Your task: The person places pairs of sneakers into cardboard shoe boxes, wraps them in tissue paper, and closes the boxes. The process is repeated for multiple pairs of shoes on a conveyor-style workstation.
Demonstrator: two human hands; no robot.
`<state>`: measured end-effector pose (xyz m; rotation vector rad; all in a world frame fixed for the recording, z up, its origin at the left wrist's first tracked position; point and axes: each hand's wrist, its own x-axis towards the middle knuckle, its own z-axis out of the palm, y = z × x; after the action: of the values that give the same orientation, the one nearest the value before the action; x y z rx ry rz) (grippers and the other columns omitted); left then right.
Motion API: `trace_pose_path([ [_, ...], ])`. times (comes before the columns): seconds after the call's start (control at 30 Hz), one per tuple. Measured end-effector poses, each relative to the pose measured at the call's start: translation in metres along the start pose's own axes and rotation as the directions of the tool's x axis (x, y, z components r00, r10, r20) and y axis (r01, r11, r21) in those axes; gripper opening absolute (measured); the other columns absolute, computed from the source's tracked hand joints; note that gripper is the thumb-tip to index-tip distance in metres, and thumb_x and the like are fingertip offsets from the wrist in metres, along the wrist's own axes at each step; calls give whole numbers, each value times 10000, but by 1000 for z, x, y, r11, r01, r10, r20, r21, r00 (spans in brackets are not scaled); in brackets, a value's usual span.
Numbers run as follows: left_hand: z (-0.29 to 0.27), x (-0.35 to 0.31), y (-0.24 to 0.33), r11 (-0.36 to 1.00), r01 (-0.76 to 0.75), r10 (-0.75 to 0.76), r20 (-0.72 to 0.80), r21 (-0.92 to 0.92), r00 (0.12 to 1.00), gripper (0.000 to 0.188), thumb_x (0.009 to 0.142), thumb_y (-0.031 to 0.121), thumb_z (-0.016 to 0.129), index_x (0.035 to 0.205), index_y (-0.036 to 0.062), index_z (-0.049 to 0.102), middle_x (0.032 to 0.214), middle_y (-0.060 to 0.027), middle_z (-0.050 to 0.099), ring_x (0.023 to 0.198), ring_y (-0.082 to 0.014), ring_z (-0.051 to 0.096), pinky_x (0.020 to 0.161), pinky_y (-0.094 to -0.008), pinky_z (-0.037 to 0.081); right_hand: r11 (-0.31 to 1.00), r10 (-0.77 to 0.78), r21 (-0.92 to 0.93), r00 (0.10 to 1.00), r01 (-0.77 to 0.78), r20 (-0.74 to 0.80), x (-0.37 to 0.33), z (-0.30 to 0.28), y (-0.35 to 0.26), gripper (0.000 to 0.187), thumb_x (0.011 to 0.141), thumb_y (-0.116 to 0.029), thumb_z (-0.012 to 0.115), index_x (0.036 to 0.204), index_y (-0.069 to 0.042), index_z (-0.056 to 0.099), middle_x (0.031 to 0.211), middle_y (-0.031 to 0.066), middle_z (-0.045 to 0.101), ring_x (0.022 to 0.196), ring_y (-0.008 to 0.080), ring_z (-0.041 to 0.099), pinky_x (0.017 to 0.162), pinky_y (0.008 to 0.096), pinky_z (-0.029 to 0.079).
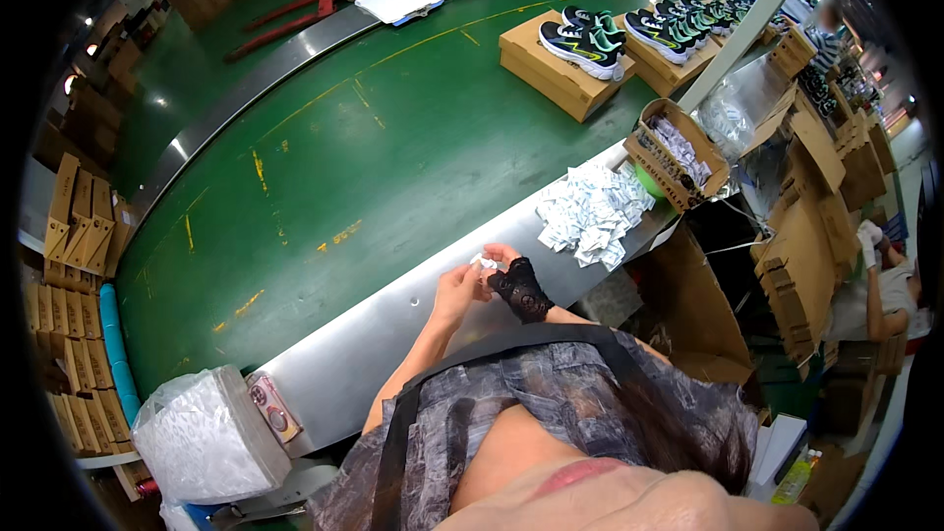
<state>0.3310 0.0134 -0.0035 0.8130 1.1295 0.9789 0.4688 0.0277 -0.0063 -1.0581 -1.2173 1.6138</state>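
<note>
1. One ungloved left hand [455,293], farther from the white sachet pile [593,214], pinches a small white packet [487,263] with nearly closed fingers.
2. That packet: between both hands, left of the pile; its long axis is too small to tell.
3. Lace-gloved right hand [512,274]: nearer the pile, fingers curled beside the packet; cannot tell whether gripping.

Shoe factory, green conveyor belt [324,147], sneakers [578,47], cartons [553,81]

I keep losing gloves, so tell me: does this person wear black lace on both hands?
No, the black lace is on the right hand, while the left hand is bare.
</note>
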Motion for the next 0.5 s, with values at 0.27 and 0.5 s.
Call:
trace_pose_path([
  [0.27,-42,34,-54,382,69,533,-281,921,798,185,841,173,446,814,16,540,979,-141,520,997,-292,474,855,-474,314,518,-286,-855,949,34,-136,14,-57,49,456,733,-181,559,1128,-5,416,1057,204,463,910,351,509,768,388,430],
  [0.5,-73,12,-72,177,126,642,-211,976,737,93,809,84,462,833,-5,471,1118,-174,456,1095,-305,408,939,-535,221,599,-433,-795,875,99,-218,147,-164,-16,404,751,-258,594,1043,5,498,1014,189,534,927,309,528,800,360,425],
])
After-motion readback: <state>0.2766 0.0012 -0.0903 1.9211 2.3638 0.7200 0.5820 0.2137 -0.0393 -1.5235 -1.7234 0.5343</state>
